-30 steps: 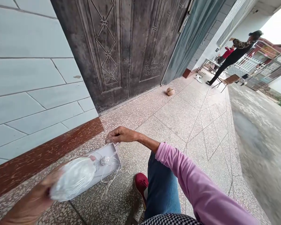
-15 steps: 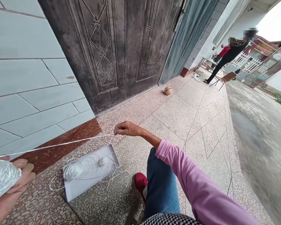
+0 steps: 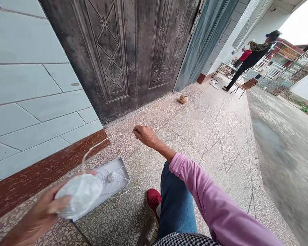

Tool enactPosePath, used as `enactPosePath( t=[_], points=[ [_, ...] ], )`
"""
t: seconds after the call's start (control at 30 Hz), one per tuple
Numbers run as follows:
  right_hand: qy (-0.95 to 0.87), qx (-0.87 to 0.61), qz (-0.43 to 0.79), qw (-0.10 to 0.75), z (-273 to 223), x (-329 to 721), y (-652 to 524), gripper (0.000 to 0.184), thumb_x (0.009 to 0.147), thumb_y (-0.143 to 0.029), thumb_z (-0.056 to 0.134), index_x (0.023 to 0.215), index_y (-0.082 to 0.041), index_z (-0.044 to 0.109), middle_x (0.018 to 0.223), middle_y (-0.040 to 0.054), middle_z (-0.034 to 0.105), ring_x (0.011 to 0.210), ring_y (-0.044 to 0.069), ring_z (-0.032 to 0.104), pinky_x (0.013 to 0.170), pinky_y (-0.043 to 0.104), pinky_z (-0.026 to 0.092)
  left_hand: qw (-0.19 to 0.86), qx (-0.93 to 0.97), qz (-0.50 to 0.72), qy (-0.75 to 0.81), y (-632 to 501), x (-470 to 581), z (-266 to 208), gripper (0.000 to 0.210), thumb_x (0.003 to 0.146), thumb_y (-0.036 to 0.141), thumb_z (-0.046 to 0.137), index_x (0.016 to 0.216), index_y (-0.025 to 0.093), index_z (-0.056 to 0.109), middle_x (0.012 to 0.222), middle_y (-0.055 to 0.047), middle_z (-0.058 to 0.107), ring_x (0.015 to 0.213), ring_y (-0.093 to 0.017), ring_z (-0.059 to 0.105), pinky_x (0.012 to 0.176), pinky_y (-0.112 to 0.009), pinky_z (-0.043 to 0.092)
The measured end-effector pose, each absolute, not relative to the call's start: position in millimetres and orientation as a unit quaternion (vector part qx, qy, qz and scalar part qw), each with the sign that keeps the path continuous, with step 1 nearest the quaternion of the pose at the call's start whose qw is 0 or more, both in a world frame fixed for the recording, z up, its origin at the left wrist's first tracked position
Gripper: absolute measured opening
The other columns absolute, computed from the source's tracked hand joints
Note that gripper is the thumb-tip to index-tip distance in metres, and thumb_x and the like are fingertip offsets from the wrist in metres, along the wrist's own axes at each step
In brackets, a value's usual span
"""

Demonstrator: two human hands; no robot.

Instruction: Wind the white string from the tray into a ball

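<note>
My left hand [image 3: 50,205] is wrapped round a thick ball of white string [image 3: 79,194], slightly blurred, held over the near end of a shallow white box [image 3: 115,188]. From the ball a loose strand of string [image 3: 92,147] curves up to my right hand [image 3: 145,134]. The fingers of that hand are closed in a pinch on the strand, above the floor near the door. Inside the box lies a small tangle of white string [image 3: 113,176]. Loose ends trail over its edge onto the floor. The ball hides part of the box.
A dark carved metal door [image 3: 133,51] and a tiled wall [image 3: 33,92] stand ahead. A round tan ball [image 3: 183,99] lies on the speckled floor. Further off are a wicker chair [image 3: 248,84], a standing person [image 3: 254,56] and others behind. My red shoe [image 3: 153,199] is beside the box.
My left hand has moved right with the string ball, now in front of the box. My right hand has shifted slightly up and right. The strand between them has gone from taut to slack.
</note>
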State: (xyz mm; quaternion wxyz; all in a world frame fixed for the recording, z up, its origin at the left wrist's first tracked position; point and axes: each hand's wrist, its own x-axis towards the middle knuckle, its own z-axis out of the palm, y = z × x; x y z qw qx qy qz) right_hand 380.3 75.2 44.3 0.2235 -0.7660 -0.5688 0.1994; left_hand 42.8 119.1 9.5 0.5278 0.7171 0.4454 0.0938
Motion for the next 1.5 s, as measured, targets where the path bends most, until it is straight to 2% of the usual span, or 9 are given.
enactPosePath(
  t=[0.17, 0.37, 0.6, 0.73, 0.9, 1.07, 1.27, 1.37, 1.5],
  points=[
    [-0.543, -0.795, 0.17, 0.211, 53, 378, 76, 0.013, 0.112, -0.021, 0.057, 0.101, -0.019, 0.063, 0.083, 0.0037, 0.07, 0.08, 0.017, 0.064, 0.076, 0.026, 0.042, 0.564, 0.751, 0.011, 0.344, 97, 76, -27, 0.058, 0.054, 0.062, 0.079, 0.107, 0.042, 0.087, 0.108, 0.0, 0.087, 0.108, -0.046, 0.08, 0.093, -0.051, 0.066],
    [-0.515, -0.511, 0.587, 0.359, 63, 342, 58, 0.036, 0.112, -0.047, 0.058, 0.087, -0.021, 0.053, 0.065, -0.006, 0.056, 0.059, 0.01, 0.058, 0.054, 0.02, 0.04, 0.355, 0.857, 0.082, 0.364, 121, 98, -49, 0.058, 0.069, 0.056, 0.069, 0.114, 0.02, 0.077, 0.121, -0.019, 0.078, 0.124, -0.048, 0.072, 0.109, -0.053, 0.056],
    [-0.504, -0.338, 0.793, 0.05, 39, 324, -7, 0.031, 0.088, -0.046, 0.082, 0.084, -0.018, 0.07, 0.056, -0.0078, 0.053, 0.051, 0.007, 0.045, 0.05, 0.02, 0.034, 0.167, 0.676, 0.359, 0.622, 179, 45, 7, 0.073, 0.087, 0.049, 0.071, 0.147, 0.009, 0.059, 0.146, -0.019, 0.062, 0.144, -0.04, 0.052, 0.117, -0.054, 0.04],
    [-0.473, -0.483, 0.732, 0.086, 21, 355, 0, 0.026, 0.085, -0.043, 0.078, 0.087, -0.019, 0.071, 0.053, -0.0079, 0.054, 0.046, 0.007, 0.042, 0.045, 0.02, 0.029, 0.132, 0.606, 0.441, 0.649, 192, 4, 30, 0.081, 0.095, 0.053, 0.071, 0.155, 0.003, 0.048, 0.159, -0.018, 0.051, 0.15, -0.031, 0.043, 0.105, -0.053, 0.034],
    [-0.477, -0.617, 0.595, 0.192, 22, 394, 15, 0.022, 0.089, -0.038, 0.072, 0.1, -0.018, 0.069, 0.054, -0.0059, 0.058, 0.044, 0.01, 0.047, 0.044, 0.021, 0.031, 0.272, 0.427, 0.527, 0.683, 202, -32, 33, 0.079, 0.097, 0.046, 0.067, 0.158, 0.003, 0.041, 0.162, -0.013, 0.055, 0.141, -0.021, 0.053, 0.102, -0.042, 0.045],
    [-0.607, -0.672, 0.42, 0.061, 5, 387, 16, 0.012, 0.097, -0.017, 0.061, 0.086, -0.019, 0.066, 0.065, 0.0032, 0.069, 0.061, 0.016, 0.066, 0.064, 0.026, 0.05, 0.456, 0.329, 0.547, 0.62, 202, -46, 30, 0.07, 0.113, 0.056, 0.036, 0.174, 0.024, 0.027, 0.181, -0.005, 0.039, 0.154, -0.018, 0.047, 0.093, -0.032, 0.052],
    [-0.603, -0.711, 0.353, 0.074, -8, 384, 21, 0.01, 0.098, -0.017, 0.061, 0.09, -0.019, 0.066, 0.085, 0.0101, 0.082, 0.077, 0.019, 0.077, 0.067, 0.026, 0.054, 0.46, 0.361, 0.52, 0.623, 200, -56, 35, 0.077, 0.113, 0.061, 0.015, 0.179, 0.021, 0.008, 0.181, -0.007, 0.039, 0.152, -0.014, 0.05, 0.091, -0.024, 0.052],
    [-0.53, -0.679, 0.453, 0.232, -2, 394, 29, 0.024, 0.09, -0.041, 0.076, 0.086, -0.02, 0.065, 0.092, 0.0135, 0.082, 0.079, 0.021, 0.079, 0.052, 0.025, 0.053, 0.501, 0.366, 0.54, 0.569, 199, -49, 33, 0.08, 0.108, 0.065, 0.033, 0.175, 0.022, 0.024, 0.18, -0.009, 0.04, 0.15, -0.019, 0.052, 0.094, -0.028, 0.055],
    [-0.493, -0.603, 0.511, 0.363, 15, 388, 41, 0.046, 0.076, -0.059, 0.088, 0.085, -0.019, 0.066, 0.101, 0.0184, 0.081, 0.082, 0.023, 0.08, 0.048, 0.025, 0.053, 0.617, 0.424, 0.52, 0.412, 180, -4, 29, 0.091, 0.075, 0.074, 0.079, 0.146, 0.02, 0.063, 0.155, -0.018, 0.063, 0.133, -0.034, 0.062, 0.088, -0.036, 0.059]
  ],
)
